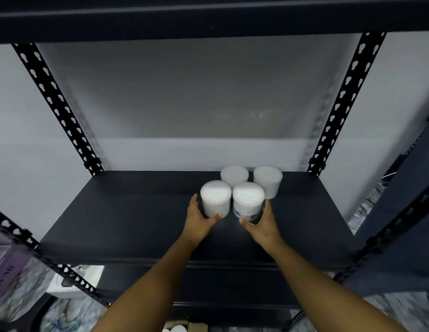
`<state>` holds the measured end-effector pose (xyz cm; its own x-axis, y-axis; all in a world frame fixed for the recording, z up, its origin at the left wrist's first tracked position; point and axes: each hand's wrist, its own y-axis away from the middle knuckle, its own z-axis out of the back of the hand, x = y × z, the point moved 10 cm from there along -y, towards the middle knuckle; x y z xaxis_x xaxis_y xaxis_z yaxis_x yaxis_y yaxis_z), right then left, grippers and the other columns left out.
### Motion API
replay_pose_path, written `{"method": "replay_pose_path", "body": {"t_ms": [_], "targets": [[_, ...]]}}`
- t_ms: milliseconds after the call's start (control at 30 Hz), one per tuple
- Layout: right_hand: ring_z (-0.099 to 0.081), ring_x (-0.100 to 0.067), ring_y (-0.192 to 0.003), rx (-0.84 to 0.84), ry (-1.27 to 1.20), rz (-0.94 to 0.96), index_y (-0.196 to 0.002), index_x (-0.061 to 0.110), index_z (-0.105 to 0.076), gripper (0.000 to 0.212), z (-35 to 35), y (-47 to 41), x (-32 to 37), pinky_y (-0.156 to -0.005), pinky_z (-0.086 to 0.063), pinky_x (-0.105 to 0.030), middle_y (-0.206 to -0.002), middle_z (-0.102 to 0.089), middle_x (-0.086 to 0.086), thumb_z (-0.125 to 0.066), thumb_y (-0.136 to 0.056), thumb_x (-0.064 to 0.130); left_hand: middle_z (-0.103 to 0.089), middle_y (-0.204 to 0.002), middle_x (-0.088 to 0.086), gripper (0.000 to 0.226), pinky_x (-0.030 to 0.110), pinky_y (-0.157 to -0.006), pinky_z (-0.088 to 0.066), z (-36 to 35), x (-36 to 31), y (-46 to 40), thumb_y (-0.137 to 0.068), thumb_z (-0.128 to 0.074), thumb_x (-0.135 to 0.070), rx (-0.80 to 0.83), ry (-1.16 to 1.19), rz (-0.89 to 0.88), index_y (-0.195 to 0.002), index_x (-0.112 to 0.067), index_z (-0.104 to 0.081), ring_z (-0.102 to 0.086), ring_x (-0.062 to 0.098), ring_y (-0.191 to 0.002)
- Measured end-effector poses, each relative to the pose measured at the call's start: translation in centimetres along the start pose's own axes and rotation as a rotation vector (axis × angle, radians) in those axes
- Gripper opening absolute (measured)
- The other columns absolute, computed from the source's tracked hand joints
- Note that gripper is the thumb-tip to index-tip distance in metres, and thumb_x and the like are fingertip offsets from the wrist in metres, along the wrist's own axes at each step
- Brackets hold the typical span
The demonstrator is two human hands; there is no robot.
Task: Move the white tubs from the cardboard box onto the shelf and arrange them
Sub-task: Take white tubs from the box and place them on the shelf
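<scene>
Your left hand [201, 218] grips front-left tub [216, 198] | right hand [261, 221] grips front-right tub [248, 200] | both upright, directly before back pair [234, 175] on shelf [137, 212]

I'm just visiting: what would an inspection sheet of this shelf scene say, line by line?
Surface: dark shelf, mostly bare.
Job's things: four white tubs; back left tub and back right tub stand upright; cardboard box barely visible below.
Clutter: nothing seen on the shelf.
Hands: left hand holds front left tub; right hand holds front right tub.
Cables: nothing seen.
Surroundings: perforated uprights, pale wall.
</scene>
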<state>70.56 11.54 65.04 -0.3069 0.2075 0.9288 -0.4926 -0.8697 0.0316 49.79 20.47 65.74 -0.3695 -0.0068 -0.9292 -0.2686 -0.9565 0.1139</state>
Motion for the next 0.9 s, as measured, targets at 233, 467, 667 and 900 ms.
{"method": "replay_pose_path", "body": {"t_ms": [233,467,667,900], "targets": [[-0.031,-0.021,-0.139,-0.056,0.026,-0.083,-0.15,0.021,-0.016,0.094,-2.9,6.1,1.3,-0.111,-0.031,-0.033,-0.152,-0.029,-0.005,-0.075,-0.078,0.031,-0.021,-0.156,0.005,0.083,0.035,-0.115,-0.028,3.3,1.3,4.6,-0.086,-0.066,-0.033,0.082,-0.122,-0.053,-0.15,-0.018,-0.016,-0.025,0.02,-0.142],[-0.03,-0.021,-0.139,0.01,0.269,-0.093,-0.145,0.012,-0.032,0.064,-7.9,14.1,2.5,-0.111,-0.027,-0.029,-0.153,-0.026,-0.006,-0.058,-0.092,0.037,-0.037,-0.148,0.003,0.057,0.029,-0.111,-0.031,7.4,4.1,10.1,-0.093,-0.056,-0.032,0.163,-0.264,-0.154,-0.143,-0.016,-0.035,-0.034,0.018,-0.136],[-0.032,-0.023,-0.138,0.095,0.392,-0.091,-0.144,0.009,-0.036,0.061,-12.5,20.3,0.7,-0.112,-0.029,-0.032,-0.151,-0.03,-0.009,-0.053,-0.094,0.04,-0.034,-0.151,0.006,0.051,0.031,-0.117,-0.015,9.3,9.2,14.9,-0.095,-0.053,-0.032,0.218,-0.467,-0.213,-0.141,-0.014,-0.041,-0.016,0.023,-0.145],[-0.034,-0.024,-0.136,0.29,0.466,-0.16,-0.145,0.009,-0.034,0.064,-17.0,26.8,-3.0,-0.111,-0.032,-0.033,-0.149,-0.033,-0.01,-0.053,-0.093,0.042,-0.05,-0.137,0.008,0.05,0.033,-0.11,-0.03,12.2,16.5,20.2,-0.092,-0.054,-0.034,0.274,-0.616,-0.074,-0.135,-0.01,-0.048,-0.036,0.026,-0.133]]}}
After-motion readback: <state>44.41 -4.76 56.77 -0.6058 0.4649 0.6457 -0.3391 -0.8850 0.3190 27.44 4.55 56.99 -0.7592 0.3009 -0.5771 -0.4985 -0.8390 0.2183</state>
